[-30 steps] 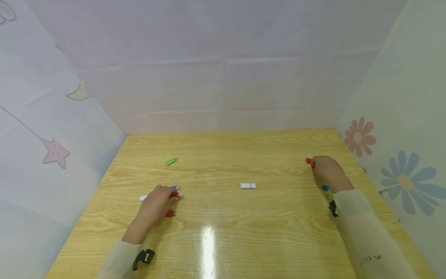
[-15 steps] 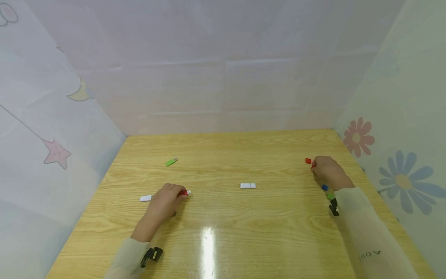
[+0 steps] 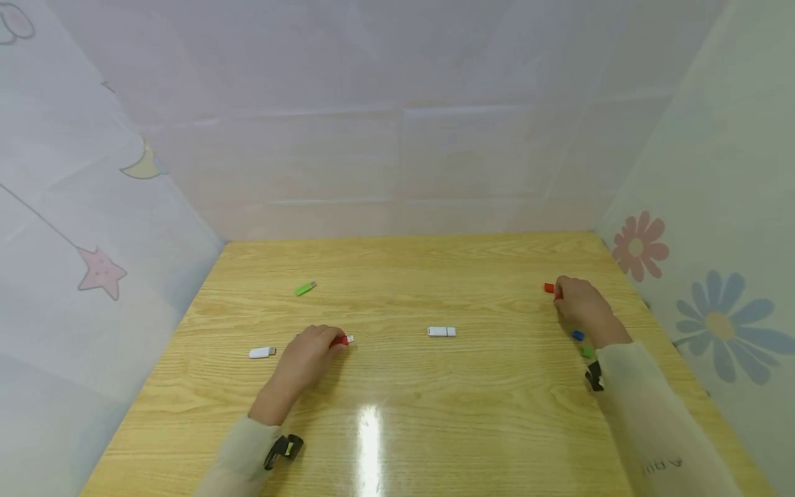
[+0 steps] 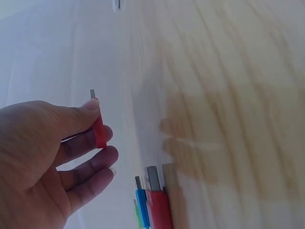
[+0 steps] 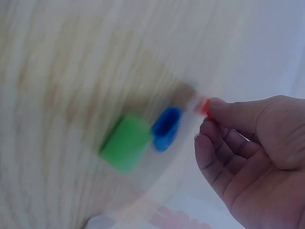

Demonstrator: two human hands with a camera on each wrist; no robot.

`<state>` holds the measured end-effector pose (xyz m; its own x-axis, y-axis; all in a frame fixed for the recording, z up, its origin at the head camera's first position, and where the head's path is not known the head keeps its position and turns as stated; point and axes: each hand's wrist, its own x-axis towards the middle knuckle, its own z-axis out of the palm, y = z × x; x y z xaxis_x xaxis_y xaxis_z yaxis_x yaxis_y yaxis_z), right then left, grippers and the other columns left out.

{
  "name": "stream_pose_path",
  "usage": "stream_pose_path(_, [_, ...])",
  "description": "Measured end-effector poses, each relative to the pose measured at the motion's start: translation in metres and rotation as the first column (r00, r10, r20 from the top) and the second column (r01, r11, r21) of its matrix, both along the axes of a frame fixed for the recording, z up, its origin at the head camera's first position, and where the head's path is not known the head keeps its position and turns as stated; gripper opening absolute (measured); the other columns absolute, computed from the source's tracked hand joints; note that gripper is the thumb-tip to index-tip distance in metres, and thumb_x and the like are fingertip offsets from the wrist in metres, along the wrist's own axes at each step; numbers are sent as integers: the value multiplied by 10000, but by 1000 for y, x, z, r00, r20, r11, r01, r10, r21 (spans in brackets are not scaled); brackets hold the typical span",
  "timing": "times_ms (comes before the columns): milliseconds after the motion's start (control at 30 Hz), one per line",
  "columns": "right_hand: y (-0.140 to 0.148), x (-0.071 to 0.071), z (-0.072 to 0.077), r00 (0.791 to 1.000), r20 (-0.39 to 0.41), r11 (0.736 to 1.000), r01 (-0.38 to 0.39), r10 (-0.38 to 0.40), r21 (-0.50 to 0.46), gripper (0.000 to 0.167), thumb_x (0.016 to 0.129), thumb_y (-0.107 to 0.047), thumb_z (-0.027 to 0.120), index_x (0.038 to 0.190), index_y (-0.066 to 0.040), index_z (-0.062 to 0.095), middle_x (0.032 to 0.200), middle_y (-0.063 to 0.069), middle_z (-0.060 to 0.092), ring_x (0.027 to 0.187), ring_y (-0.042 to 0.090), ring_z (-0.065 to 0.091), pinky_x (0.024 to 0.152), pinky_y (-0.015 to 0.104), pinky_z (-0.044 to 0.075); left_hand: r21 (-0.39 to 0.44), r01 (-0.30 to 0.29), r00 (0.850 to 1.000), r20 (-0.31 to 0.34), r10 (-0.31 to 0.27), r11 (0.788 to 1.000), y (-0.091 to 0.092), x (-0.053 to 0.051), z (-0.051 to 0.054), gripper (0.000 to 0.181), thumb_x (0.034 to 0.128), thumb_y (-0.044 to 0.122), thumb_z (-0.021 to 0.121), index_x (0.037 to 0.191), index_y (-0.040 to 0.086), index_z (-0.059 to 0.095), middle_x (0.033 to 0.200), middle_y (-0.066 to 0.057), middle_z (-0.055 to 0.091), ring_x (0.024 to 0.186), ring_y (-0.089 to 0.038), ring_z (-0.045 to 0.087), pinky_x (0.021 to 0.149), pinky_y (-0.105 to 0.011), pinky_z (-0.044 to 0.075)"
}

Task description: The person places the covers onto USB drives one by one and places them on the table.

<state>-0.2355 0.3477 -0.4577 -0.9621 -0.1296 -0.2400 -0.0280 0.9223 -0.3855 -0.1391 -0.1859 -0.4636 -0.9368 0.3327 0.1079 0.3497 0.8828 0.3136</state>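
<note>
My left hand (image 3: 308, 355) is over the left part of the table, pinching a red USB stick (image 4: 98, 129) between thumb and fingers, its metal plug pointing away from the palm. A second red USB stick (image 4: 158, 210) and a blue one (image 4: 142, 207) lie below that hand, mostly hidden by it in the head view. At the right my right hand (image 3: 582, 304) pinches a small red cap (image 5: 208, 108), blurred in the wrist view. Another red cap (image 3: 549, 288) lies just left of its fingertips. Near that wrist are a blue cap (image 3: 578, 335) and a green cap (image 3: 586, 352).
A white USB stick (image 3: 259, 353) lies left of my left hand, and a green one (image 3: 305, 288) farther back. Mid-table lies a white capped USB stick (image 3: 442, 332). Printed cloth walls (image 3: 397, 152) stand around the wooden table (image 3: 472, 414).
My left hand has moved right with the red USB stick, away from the white one, whose plug now shows. The right hand has stayed nearly in place.
</note>
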Motion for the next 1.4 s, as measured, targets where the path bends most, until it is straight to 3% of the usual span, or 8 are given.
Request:
stream_pose_path(267, [-30,13,11,992,-121,995,-52,41,-87,239,1020,-94,580,1191,72,593,1138,275,621,1034,432,593,826,545,504,46,18,1000,-13,-17,999,6,-1,1,100,979,182,693,1058,123,714,997,7,695,923,-193,667,794,-354,560])
stream_pose_path(467, [-50,18,8,978,-186,984,-116,90,-134,224,1011,-73,591,1179,72,617,1036,213,650,925,352,617,784,507,517,63,56,997,-50,-53,996,13,-2,5,87,958,163,719,1033,118,720,973,6,698,912,-197,662,780,-353,561])
stream_pose_path(600, [-61,22,7,967,-223,977,-155,119,-148,225,998,-48,590,1178,79,634,1003,201,666,901,340,630,789,516,528,63,73,997,-39,-70,995,20,-3,8,88,961,146,714,1039,108,719,967,-7,700,905,-200,654,776,-353,559])
stream_pose_path(833, [-74,28,9,964,-231,978,-163,130,-130,235,997,-30,590,1201,69,650,1043,212,670,937,351,625,833,534,530,53,79,997,-31,-77,995,25,-5,10,89,975,178,700,1038,119,721,947,15,701,903,-188,637,766,-339,548])
stream_pose_path(1067, [-79,32,9,961,-235,968,-186,143,-170,205,988,-24,580,1151,70,660,1026,183,668,896,302,612,802,499,529,62,89,996,-21,-88,994,33,-8,13,73,977,187,697,1006,125,723,929,25,702,903,-199,643,781,-357,551])
stream_pose_path(1400, [-94,43,14,961,-242,964,-183,134,-193,229,1006,-48,607,1205,53,654,1097,185,679,1012,354,641,876,524,536,71,113,994,-14,-112,991,44,-11,15,85,975,199,702,1025,135,725,941,29,706,904,-184,638,762,-336,551])
